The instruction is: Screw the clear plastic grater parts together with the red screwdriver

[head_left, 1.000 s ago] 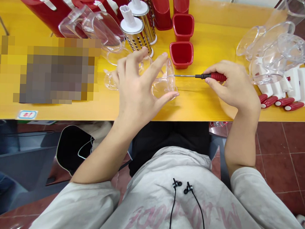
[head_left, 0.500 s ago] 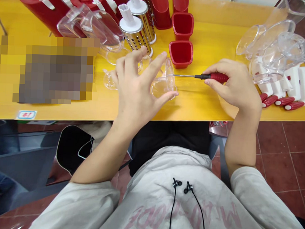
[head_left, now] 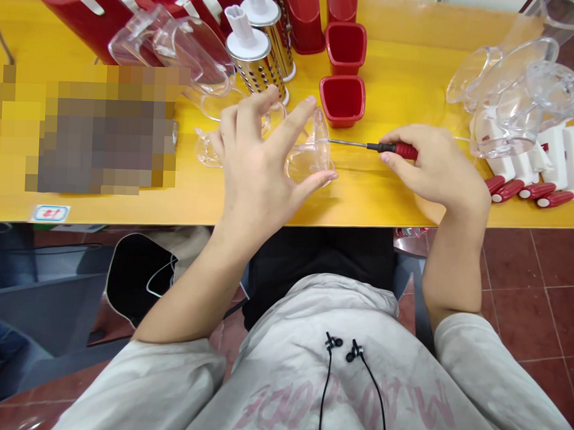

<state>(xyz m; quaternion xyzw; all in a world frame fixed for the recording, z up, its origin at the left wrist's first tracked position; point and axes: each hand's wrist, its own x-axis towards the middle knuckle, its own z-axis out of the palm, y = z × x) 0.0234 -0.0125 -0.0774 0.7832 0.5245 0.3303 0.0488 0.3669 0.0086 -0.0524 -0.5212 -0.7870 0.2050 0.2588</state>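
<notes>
clear plastic part: transparent, on its side over the desk, flared end facing right, middle hidden | screwdriver: red handle, black collar, thin metal shaft, near level, pointing left, shaft reaching the flared end, tip unclear

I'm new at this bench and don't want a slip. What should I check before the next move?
1. Right hand grip on the screwdriver: ok, thumb and fingers on the red-and-black handle.
2. Left hand grip on the clear part: ok, thumb and forefinger span its wide end.
3. Shaft pointing into that wide end: ok.
4. Tip seated in a screw: cannot tell, too small to see.
5. Nearest red cup clear of the shaft: ok, it stands beyond it.
</notes>
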